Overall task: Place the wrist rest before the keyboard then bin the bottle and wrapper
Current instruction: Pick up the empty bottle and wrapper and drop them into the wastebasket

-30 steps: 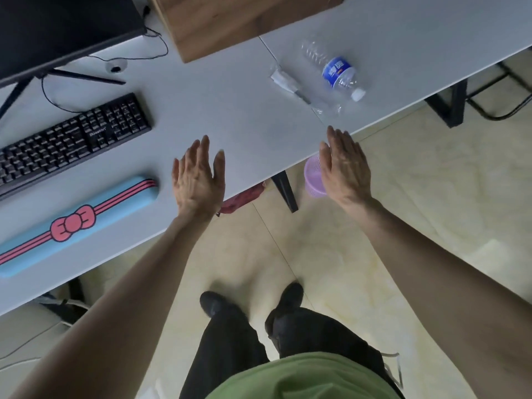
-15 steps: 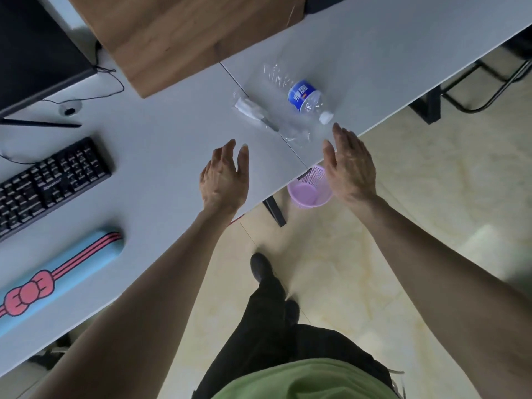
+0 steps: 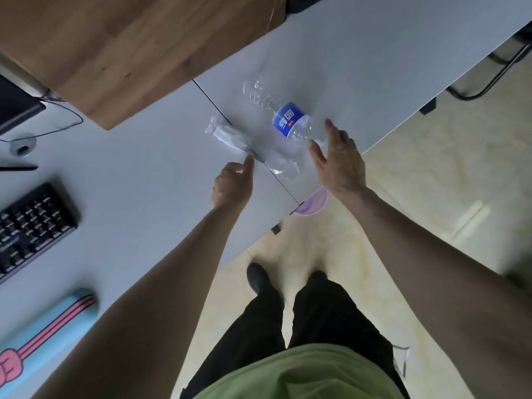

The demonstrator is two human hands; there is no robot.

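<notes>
A clear plastic bottle [image 3: 283,115] with a blue label lies on its side on the white desk [image 3: 144,168]. My right hand [image 3: 336,159] is open around its cap end, thumb and fingers spread at the neck. A clear wrapper [image 3: 239,142] with a white strip inside lies left of the bottle. My left hand [image 3: 233,182] has its fingertips at the wrapper's near edge, fingers loosely curled. The blue wrist rest [image 3: 49,326] with a pink bow stripe lies before the black keyboard [image 3: 31,226] at the left.
A small purple bin [image 3: 313,203] stands on the floor under the desk edge, partly hidden by my right wrist. A wooden panel [image 3: 129,47] rises behind the desk. A monitor corner [image 3: 17,110] and cables sit far left. Chair legs [image 3: 489,76] stand at the right.
Both hands have moved forward over the desk: the right from the desk edge to the bottle's cap end, the left to the wrapper. The view shifted right and closer.
</notes>
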